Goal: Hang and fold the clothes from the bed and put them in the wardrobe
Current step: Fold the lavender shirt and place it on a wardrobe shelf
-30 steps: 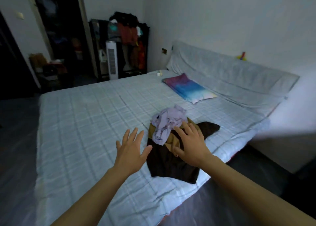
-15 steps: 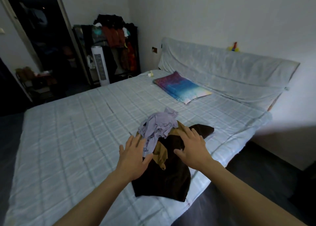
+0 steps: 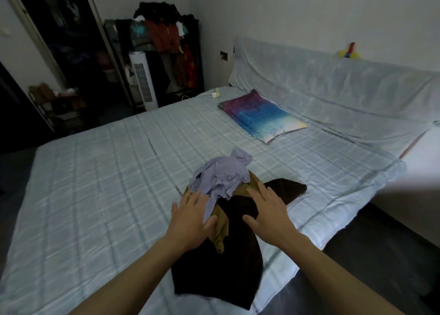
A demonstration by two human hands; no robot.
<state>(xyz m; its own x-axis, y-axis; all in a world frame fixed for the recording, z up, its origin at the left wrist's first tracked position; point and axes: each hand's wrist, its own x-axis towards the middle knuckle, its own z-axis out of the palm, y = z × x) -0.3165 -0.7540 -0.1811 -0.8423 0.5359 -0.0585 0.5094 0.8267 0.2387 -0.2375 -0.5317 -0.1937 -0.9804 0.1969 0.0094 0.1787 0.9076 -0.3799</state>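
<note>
A small heap of clothes lies near the bed's near right edge: a crumpled lilac garment (image 3: 221, 179) on top, an olive-brown garment (image 3: 220, 224) under it, and a dark brown garment (image 3: 221, 274) at the bottom. My left hand (image 3: 192, 217) lies flat with spread fingers on the heap's left side, touching the lilac and olive cloth. On the right side my right hand (image 3: 267, 210) rests flat on the dark and olive cloth. Neither hand grips anything. The open wardrobe (image 3: 164, 50), stuffed with clothes, stands in the far corner.
The bed (image 3: 95, 172) carries a pale blue checked sheet and a purple-blue pillow (image 3: 262, 114) near the covered headboard (image 3: 333, 86). A white tower fan (image 3: 144, 81) stands before the wardrobe. A dark doorway opens at the left. Dark floor runs along the bed's right side.
Both hands have moved forward onto the heap; the left hand went from hovering over the sheet to lying on the lilac cloth. The view has drawn closer to the bed.
</note>
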